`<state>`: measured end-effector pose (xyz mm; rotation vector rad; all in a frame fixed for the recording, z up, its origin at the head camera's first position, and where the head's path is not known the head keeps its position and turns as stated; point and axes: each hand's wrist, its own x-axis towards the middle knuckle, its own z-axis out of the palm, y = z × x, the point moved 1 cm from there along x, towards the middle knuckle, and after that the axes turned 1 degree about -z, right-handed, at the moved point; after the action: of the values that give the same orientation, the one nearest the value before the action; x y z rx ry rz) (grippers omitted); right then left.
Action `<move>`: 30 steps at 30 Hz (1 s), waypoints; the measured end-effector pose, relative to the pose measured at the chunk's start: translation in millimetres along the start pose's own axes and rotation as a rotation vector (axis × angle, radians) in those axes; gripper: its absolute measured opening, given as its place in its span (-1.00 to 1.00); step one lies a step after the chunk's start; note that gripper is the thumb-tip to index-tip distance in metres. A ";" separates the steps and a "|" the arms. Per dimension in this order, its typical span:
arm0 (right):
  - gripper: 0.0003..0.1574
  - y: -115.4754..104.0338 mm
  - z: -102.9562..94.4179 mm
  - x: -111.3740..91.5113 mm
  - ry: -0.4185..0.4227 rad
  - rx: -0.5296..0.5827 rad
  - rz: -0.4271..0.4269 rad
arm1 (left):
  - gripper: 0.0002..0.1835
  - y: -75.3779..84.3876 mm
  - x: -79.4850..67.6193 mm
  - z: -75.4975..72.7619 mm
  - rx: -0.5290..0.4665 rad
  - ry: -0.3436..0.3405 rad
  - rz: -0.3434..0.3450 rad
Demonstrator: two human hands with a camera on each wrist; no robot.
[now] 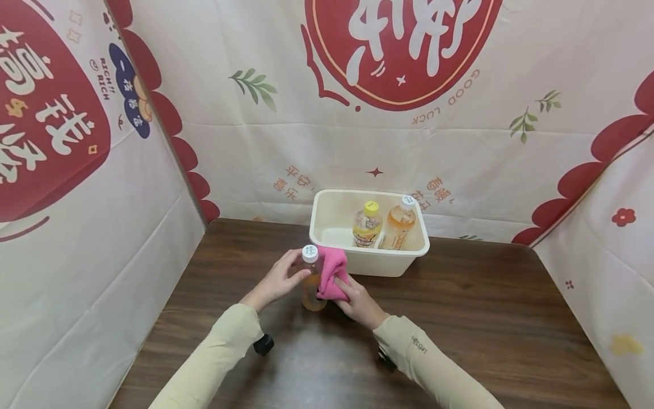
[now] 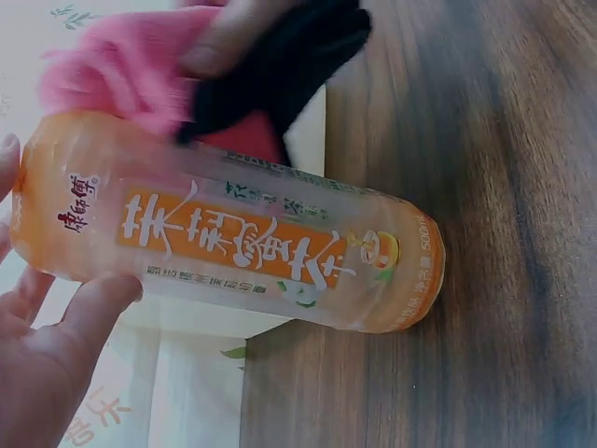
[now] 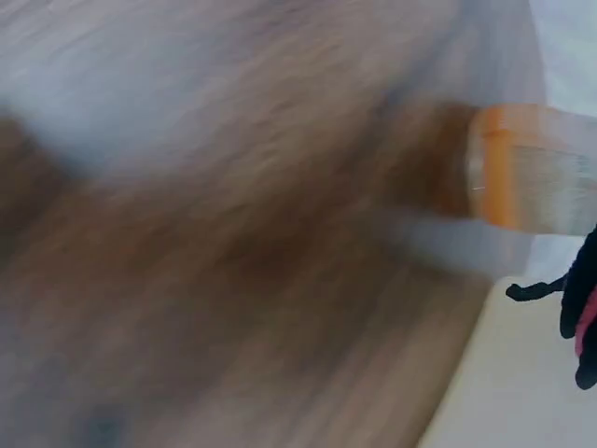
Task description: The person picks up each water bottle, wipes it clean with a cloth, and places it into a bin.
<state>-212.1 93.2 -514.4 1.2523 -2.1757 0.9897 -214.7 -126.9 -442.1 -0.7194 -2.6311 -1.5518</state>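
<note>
My left hand (image 1: 276, 282) grips a clear drink bottle (image 1: 313, 299) near its upper part, thumb on one side and fingers on the other. The bottle has a white cap (image 1: 310, 253) and an orange label with white characters (image 2: 238, 238). My right hand (image 1: 361, 305) holds a bunched pink cloth (image 1: 334, 271) against the bottle's side. In the left wrist view a black part (image 2: 280, 79) of the cloth bundle lies along the bottle. The right wrist view is blurred; the bottle's orange base (image 3: 504, 166) and a bit of black cloth (image 3: 580, 303) show at its right edge.
Just behind my hands a cream plastic bin (image 1: 373, 263) stands on the dark wooden table (image 1: 485, 307). Inside, toward its right, are a yellow-capped bottle (image 1: 366, 229) and a white-capped orange bottle (image 1: 398, 227). Printed cloth walls (image 1: 245, 153) border the table's back and sides.
</note>
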 end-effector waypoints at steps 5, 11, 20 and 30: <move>-0.53 11.4 13.4 -32.6 -0.187 -0.025 0.068 | -0.53 11.5 -1.2 -0.6 0.004 -0.021 0.002; -0.48 17.9 21.8 -45.7 -0.286 -0.024 0.095 | -0.53 24.0 -5.4 -3.3 0.014 -0.037 -0.020; -0.45 5.0 -10.5 -14.2 -0.148 -0.024 0.005 | -0.54 12.2 -0.1 -3.7 0.063 -0.022 0.005; -0.47 -19.5 -48.3 47.9 -0.127 -0.029 -0.068 | -0.53 -0.2 0.6 1.2 0.035 -0.030 0.004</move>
<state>-217.7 96.9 -443.9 1.4002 -2.2180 0.8705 -215.0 -125.8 -442.7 -0.7503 -2.6690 -1.5021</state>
